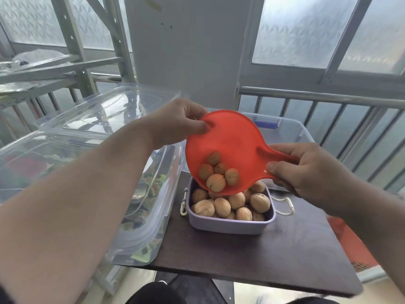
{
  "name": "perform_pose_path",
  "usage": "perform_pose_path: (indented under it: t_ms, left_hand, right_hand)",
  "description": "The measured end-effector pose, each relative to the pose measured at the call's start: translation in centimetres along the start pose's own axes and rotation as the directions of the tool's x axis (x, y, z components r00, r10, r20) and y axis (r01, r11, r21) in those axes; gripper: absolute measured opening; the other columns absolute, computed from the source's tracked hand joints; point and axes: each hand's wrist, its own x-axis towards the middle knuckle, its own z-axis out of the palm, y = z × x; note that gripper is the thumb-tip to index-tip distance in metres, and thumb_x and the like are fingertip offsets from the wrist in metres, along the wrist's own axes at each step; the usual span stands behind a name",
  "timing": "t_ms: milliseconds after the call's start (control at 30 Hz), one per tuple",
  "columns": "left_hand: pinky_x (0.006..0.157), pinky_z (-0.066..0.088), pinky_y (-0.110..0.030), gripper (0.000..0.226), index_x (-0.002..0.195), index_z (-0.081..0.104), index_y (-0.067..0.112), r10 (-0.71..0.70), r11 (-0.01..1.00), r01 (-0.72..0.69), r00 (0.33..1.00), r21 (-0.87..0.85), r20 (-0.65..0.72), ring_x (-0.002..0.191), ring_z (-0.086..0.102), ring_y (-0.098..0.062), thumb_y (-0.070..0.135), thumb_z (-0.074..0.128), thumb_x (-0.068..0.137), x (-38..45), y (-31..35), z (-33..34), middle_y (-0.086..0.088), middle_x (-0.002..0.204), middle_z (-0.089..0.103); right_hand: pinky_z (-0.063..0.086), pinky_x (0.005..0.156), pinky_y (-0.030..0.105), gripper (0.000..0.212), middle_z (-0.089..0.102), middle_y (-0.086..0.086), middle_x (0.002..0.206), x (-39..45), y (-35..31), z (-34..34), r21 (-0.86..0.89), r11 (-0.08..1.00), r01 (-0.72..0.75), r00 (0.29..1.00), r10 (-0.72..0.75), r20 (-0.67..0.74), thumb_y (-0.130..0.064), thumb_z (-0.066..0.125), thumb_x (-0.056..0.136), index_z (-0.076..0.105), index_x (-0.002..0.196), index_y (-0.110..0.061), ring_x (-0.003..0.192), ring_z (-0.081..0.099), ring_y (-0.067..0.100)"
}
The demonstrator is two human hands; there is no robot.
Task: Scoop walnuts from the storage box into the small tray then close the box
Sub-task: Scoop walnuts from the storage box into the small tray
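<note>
The smooth, round orange plastic scoop (232, 148) is tilted over the small lavender tray (230, 223). The left hand (178, 121) pinches its rim at 10 o'clock; the right hand (306, 170) grips its flat handle at 3 o'clock. Five wrinkled walnuts (215, 182) sit at its lower lip. The square, round-cornered tray rests on the dark desk (285, 255), heaped with walnuts; the clear storage box (293, 130) stands behind at 12 o'clock.

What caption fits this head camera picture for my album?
Two hands tip a red scoop of walnuts into a small purple tray.
</note>
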Motion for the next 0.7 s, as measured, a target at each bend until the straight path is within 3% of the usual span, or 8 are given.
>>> perform_pose_path:
  t_ms: [67,133,233,367,433,500,567,700]
  left_hand:
    - [0.081,0.056,-0.037,0.020,0.098,0.082,0.006,0.015,1.000,-0.015,1.000,0.006,0.021,0.083,0.067,-0.017,0.018,0.073,0.084,0.0,-0.1,0.0,-0.011,0.089,0.074]
    - [0.080,0.051,-0.039,0.019,0.096,0.080,0.002,0.027,1.000,-0.028,0.999,0.011,0.034,0.082,0.063,-0.019,0.015,0.072,0.084,0.0,-0.2,-0.1,-0.011,0.086,0.070]
    - [0.080,0.049,-0.040,0.020,0.098,0.077,-0.004,0.038,0.999,-0.039,0.998,0.022,0.056,0.082,0.060,-0.020,0.010,0.071,0.086,0.0,-0.4,-0.1,-0.012,0.087,0.069]
    - [0.077,0.046,-0.040,0.019,0.097,0.076,-0.005,0.051,0.997,-0.055,0.996,0.054,0.072,0.079,0.057,-0.021,0.010,0.070,0.088,0.1,-0.5,-0.1,-0.014,0.083,0.066]
    - [0.079,0.048,-0.041,0.018,0.099,0.079,0.000,0.062,0.996,-0.067,0.995,0.062,0.073,0.081,0.059,-0.022,0.012,0.070,0.090,0.1,-0.5,-0.1,-0.025,0.087,0.071]
    - [0.081,0.052,-0.040,0.017,0.103,0.081,0.003,0.072,0.995,-0.077,0.995,0.060,0.070,0.084,0.062,-0.021,0.012,0.071,0.092,0.1,-0.4,-0.1,-0.034,0.097,0.073]
    - [0.080,0.052,-0.039,0.016,0.102,0.081,0.004,0.077,0.995,-0.081,0.995,0.064,0.068,0.081,0.062,-0.020,0.012,0.071,0.093,0.1,-0.4,-0.1,-0.024,0.089,0.073]
    - [0.077,0.048,-0.038,0.016,0.096,0.077,-0.003,0.074,0.994,-0.081,0.994,0.073,0.085,0.078,0.056,-0.019,0.012,0.071,0.094,0.2,-0.5,-0.1,-0.013,0.082,0.064]
  right_hand:
    - [0.059,0.074,0.054,0.052,0.074,0.024,0.089,-0.4,-0.3,0.3,-0.090,0.993,0.074,0.997,-0.074,0.003,-0.006,0.057,0.103,0.076,0.105,-0.054,0.070,0.059,0.024]
    - [0.057,0.074,0.054,0.057,0.073,0.020,0.084,-0.9,-0.6,0.5,-0.209,0.971,0.113,0.992,-0.120,-0.024,-0.010,0.058,0.103,0.071,0.104,-0.066,0.064,0.059,0.031]
    - [0.052,0.073,0.042,0.047,0.076,0.010,0.080,-1.6,-0.8,0.9,-0.361,0.915,0.183,0.978,-0.205,-0.025,-0.013,0.057,0.103,0.067,0.113,-0.057,0.072,0.066,0.032]
    - [0.044,0.056,0.018,0.028,0.071,0.002,0.070,-2.2,-1.0,1.4,-0.437,0.873,0.214,0.964,-0.262,-0.050,-0.010,0.057,0.101,0.073,0.115,-0.028,0.053,0.055,0.014]
    - [0.037,0.075,0.007,0.030,0.073,0.002,0.071,-2.4,-1.1,1.6,-0.483,0.848,0.216,0.959,-0.278,-0.059,-0.013,0.056,0.101,0.073,0.123,-0.025,0.059,0.060,0.015]
    - [0.033,0.096,0.018,0.034,0.077,0.005,0.079,-2.6,-1.2,1.7,-0.512,0.831,0.215,0.954,-0.290,-0.070,-0.015,0.056,0.101,0.070,0.131,-0.025,0.068,0.065,0.020]
    - [0.030,0.100,0.019,0.037,0.078,0.009,0.084,-2.7,-1.5,1.7,-0.538,0.816,0.212,0.955,-0.291,-0.065,-0.016,0.056,0.100,0.068,0.135,-0.024,0.072,0.067,0.024]
    - [0.029,0.075,-0.003,0.039,0.072,0.009,0.067,-3.0,-2.0,1.7,-0.577,0.792,0.199,0.954,-0.291,-0.070,-0.015,0.056,0.099,0.068,0.135,-0.019,0.060,0.059,0.018]
